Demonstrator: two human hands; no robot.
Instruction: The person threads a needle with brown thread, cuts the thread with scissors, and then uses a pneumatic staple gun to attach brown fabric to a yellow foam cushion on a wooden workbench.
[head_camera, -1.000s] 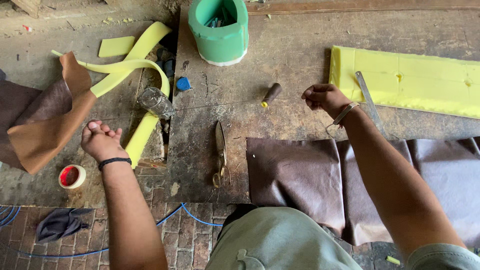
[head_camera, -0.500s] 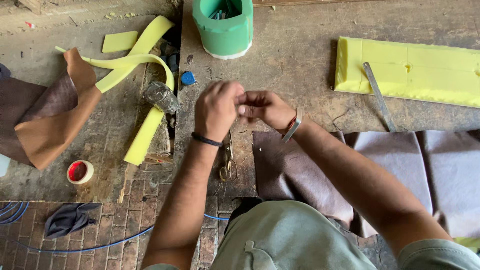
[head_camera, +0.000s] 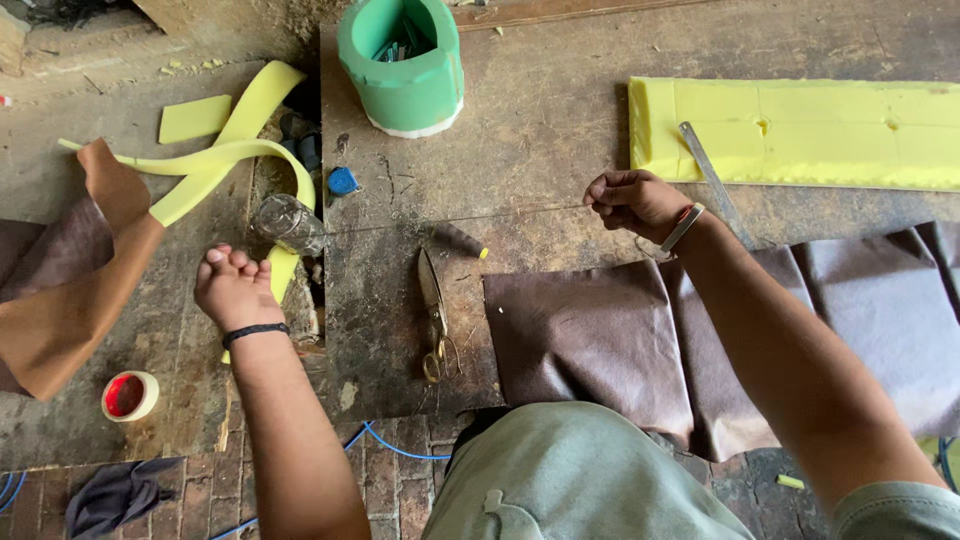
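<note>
Thread (head_camera: 460, 219), thin and pale, runs taut above the middle of the table (head_camera: 560, 60), from the right hand (head_camera: 630, 200) leftward toward the table's left edge. The right hand's grip is a closed pinch on the thread's end, just in front of the yellow foam slab (head_camera: 800, 130) and the metal ruler (head_camera: 715, 180) lying across the slab's near edge. The left hand (head_camera: 235, 290) is past the left edge, beside the glass jar (head_camera: 290, 222), with its fingers clenched. The thread is too fine to follow all the way there, so it probably ends in that fist, though I cannot be sure.

The step in hand looks like drawing out a length of thread, arms spread wide and both hands lifted off the table. Whatever comes next calls for both grips holding firm so the line does not slacken, and for one hand to come free before any tool is picked up.

The scissors (head_camera: 433, 310) lie closed near the front edge, under the thread's span. A dark tool with a yellow tip (head_camera: 455, 240) lies just beyond them. The brown leather sheet (head_camera: 590, 340) overhangs the front edge, and the green container (head_camera: 405, 65) stands at the far edge.
</note>
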